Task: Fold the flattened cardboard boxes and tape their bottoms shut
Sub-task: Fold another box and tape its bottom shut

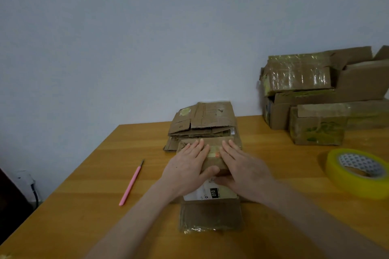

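Note:
A small brown cardboard box [211,214] with a white shipping label lies on the wooden table [84,206] right in front of me. My left hand [187,166] and my right hand [242,168] both press flat on its far end, fingers straight and side by side, thumbs tucked toward the middle. Just beyond it sits a stack of flattened cardboard boxes [204,120]. A big roll of yellow tape [360,171] lies flat at the right.
A pink craft knife [131,183] lies on the table to the left of the box. Several taped, folded boxes [320,94] are piled at the back right against the pale wall. A dark object and a cable stand off the table's left edge.

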